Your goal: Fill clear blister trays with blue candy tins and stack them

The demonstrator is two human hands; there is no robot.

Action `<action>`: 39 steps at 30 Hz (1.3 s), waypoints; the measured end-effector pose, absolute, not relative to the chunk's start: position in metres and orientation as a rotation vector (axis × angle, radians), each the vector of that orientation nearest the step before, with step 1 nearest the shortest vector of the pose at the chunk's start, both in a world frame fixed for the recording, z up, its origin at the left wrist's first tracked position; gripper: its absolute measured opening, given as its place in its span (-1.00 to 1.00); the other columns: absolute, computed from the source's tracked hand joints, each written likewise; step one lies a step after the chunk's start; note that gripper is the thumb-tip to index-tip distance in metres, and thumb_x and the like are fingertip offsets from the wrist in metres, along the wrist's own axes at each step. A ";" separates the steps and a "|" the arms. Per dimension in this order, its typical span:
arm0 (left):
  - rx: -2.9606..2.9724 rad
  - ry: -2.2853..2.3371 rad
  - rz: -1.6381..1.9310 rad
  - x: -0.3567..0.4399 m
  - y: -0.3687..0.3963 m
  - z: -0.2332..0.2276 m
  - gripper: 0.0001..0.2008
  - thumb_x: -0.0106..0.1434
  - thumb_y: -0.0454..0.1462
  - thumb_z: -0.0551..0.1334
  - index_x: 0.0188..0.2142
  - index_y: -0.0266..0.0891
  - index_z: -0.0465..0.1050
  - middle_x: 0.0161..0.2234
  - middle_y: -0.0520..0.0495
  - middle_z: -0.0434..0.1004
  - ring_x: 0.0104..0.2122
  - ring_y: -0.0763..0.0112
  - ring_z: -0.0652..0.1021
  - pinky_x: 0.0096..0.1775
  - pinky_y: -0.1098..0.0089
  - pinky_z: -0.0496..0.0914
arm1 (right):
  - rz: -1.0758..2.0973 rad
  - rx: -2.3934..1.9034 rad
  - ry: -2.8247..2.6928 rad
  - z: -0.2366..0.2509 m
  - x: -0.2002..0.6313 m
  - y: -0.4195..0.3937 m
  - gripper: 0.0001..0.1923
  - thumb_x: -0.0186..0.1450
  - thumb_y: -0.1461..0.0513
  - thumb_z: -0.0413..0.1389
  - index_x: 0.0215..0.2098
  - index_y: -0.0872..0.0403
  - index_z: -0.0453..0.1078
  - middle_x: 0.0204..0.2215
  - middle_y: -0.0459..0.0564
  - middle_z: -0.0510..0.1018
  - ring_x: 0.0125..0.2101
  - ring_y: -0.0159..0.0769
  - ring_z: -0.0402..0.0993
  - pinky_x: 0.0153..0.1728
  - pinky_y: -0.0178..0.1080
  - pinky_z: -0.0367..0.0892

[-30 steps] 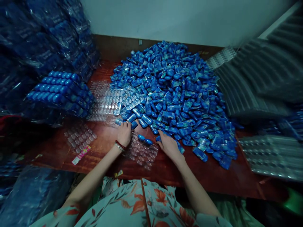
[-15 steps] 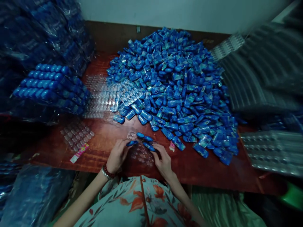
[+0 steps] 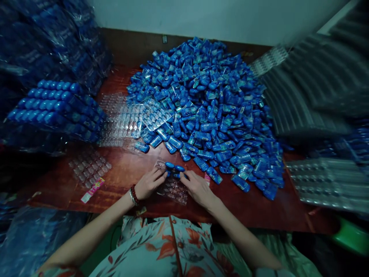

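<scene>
Left hand [image 3: 148, 184] and right hand [image 3: 195, 187] pinched on blue packets [image 3: 174, 167], pressed into clear tray [image 3: 175, 189] on counter [image 3: 245, 207]; heap [image 3: 207, 107] kept within reach.

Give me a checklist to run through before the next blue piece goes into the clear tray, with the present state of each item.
1. Clear plastic blister tray lies flat on the reddish wooden table, between both hands: ok.
2. Small blue oval pieces sit in the tray's far row: ok.
3. Near pockets of the tray are bare: ok.
4. Left hand fingertips at the tray's far left edge: ok.
5. Right hand fingertips on a blue piece at the tray; whether it is fully seated: cannot tell.
6. Big heap of loose blue pieces lies just beyond the tray: ok.
</scene>
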State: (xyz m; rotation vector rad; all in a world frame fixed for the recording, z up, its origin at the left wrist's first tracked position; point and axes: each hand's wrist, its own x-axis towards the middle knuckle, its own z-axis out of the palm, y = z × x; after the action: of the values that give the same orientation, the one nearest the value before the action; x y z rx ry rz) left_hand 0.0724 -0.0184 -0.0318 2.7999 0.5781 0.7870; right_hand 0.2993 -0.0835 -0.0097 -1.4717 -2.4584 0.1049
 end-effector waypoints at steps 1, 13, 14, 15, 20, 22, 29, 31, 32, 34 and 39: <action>2.827 0.560 0.762 0.072 -0.018 -0.028 -0.68 0.32 -0.41 -0.04 0.04 -0.32 0.26 -0.17 -0.27 0.44 -0.16 0.28 0.44 -0.21 0.26 0.46 | 0.105 -1.481 -2.467 -0.009 0.299 -0.083 -0.70 0.33 0.39 -0.14 -0.06 0.12 0.33 -0.30 0.08 0.43 -0.33 -0.31 0.33 -0.41 -0.32 0.28; 2.701 0.807 0.447 0.080 -0.035 -0.015 -0.73 0.30 -0.39 -0.01 -0.04 -0.29 0.32 -0.12 -0.24 0.39 -0.05 0.23 0.39 -0.08 0.18 0.41 | -0.023 -1.570 -2.573 0.001 0.281 -0.087 -0.75 0.29 0.39 -0.06 -0.09 0.16 0.32 -0.38 0.06 0.40 -0.39 -0.26 0.27 -0.49 -0.28 0.23; 2.689 0.804 0.448 0.081 -0.034 -0.013 -0.73 0.30 -0.39 0.00 -0.04 -0.29 0.32 -0.11 -0.25 0.39 -0.04 0.22 0.38 -0.07 0.17 0.41 | -0.031 -1.585 -2.572 0.002 0.279 -0.086 -0.75 0.29 0.39 -0.06 -0.09 0.15 0.32 -0.39 0.06 0.39 -0.38 -0.25 0.28 -0.48 -0.28 0.24; 2.678 0.787 0.449 0.081 -0.032 -0.012 -0.73 0.29 -0.39 0.00 -0.05 -0.28 0.32 -0.12 -0.24 0.39 -0.04 0.22 0.37 -0.07 0.16 0.41 | -0.034 -1.594 -2.571 0.002 0.277 -0.086 -0.75 0.29 0.40 -0.07 -0.09 0.15 0.32 -0.40 0.06 0.39 -0.38 -0.25 0.28 -0.48 -0.27 0.25; 2.561 0.757 0.529 0.069 -0.031 -0.010 -0.74 0.32 -0.39 -0.03 -0.06 -0.28 0.31 -0.23 -0.17 0.41 -0.19 0.34 0.42 -0.18 0.32 0.44 | -0.038 -1.570 -2.562 -0.002 0.279 -0.086 -0.74 0.29 0.41 -0.08 -0.11 0.14 0.34 -0.41 0.06 0.39 -0.38 -0.24 0.29 -0.48 -0.27 0.26; 2.542 0.757 0.572 0.063 -0.035 -0.014 -0.75 0.32 -0.40 -0.04 -0.06 -0.29 0.30 -0.22 -0.17 0.41 -0.21 0.36 0.42 -0.20 0.35 0.44 | -0.035 -1.513 -2.563 -0.005 0.282 -0.088 -0.74 0.31 0.39 -0.09 -0.10 0.14 0.34 -0.40 0.05 0.39 -0.39 -0.26 0.28 -0.47 -0.28 0.26; 2.720 0.794 0.498 0.073 -0.047 -0.017 -0.71 0.33 -0.38 -0.07 -0.02 -0.31 0.27 -0.19 -0.21 0.40 -0.13 0.27 0.40 -0.12 0.24 0.42 | -0.015 -1.503 -2.484 -0.014 0.283 -0.091 -0.70 0.34 0.38 -0.12 -0.05 0.12 0.35 -0.34 0.07 0.41 -0.32 -0.29 0.30 -0.39 -0.29 0.26; 2.787 0.789 0.412 0.082 -0.048 -0.012 -0.73 0.32 -0.39 -0.07 -0.07 -0.33 0.30 -0.21 -0.21 0.40 -0.14 0.25 0.39 -0.10 0.22 0.39 | -0.041 -1.499 -2.486 -0.014 0.280 -0.091 -0.71 0.34 0.37 -0.11 -0.06 0.13 0.36 -0.35 0.07 0.42 -0.32 -0.28 0.30 -0.37 -0.28 0.25; 2.811 0.795 0.352 0.087 -0.049 -0.010 -0.75 0.31 -0.40 -0.06 -0.11 -0.33 0.32 -0.22 -0.20 0.39 -0.16 0.25 0.40 -0.11 0.22 0.39 | -0.061 -1.499 -2.490 -0.014 0.279 -0.092 -0.71 0.34 0.37 -0.10 -0.06 0.14 0.36 -0.35 0.07 0.43 -0.32 -0.27 0.30 -0.37 -0.26 0.24; 2.835 0.825 0.236 0.095 -0.051 -0.008 -0.77 0.30 -0.41 -0.05 -0.17 -0.31 0.34 -0.25 -0.18 0.39 -0.20 0.25 0.41 -0.15 0.23 0.39 | -0.103 -1.526 -2.483 -0.013 0.274 -0.093 -0.71 0.33 0.36 -0.10 -0.05 0.14 0.37 -0.34 0.09 0.44 -0.31 -0.24 0.30 -0.35 -0.22 0.22; 2.882 0.903 0.398 0.094 -0.052 -0.013 -0.71 0.30 -0.40 -0.04 -0.05 -0.29 0.33 -0.15 -0.24 0.41 -0.13 0.22 0.40 -0.14 0.21 0.35 | -0.073 -1.637 -2.322 -0.013 0.271 -0.098 -0.69 0.33 0.32 -0.06 0.00 0.09 0.36 -0.25 0.12 0.46 -0.25 -0.21 0.31 -0.31 -0.19 0.18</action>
State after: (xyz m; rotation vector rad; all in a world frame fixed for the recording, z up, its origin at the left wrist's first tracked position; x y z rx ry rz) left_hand 0.0942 -0.0520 -0.0130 2.8816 0.9028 0.3975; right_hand 0.2712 -0.0985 -0.0126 -1.6367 -2.3222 -0.0734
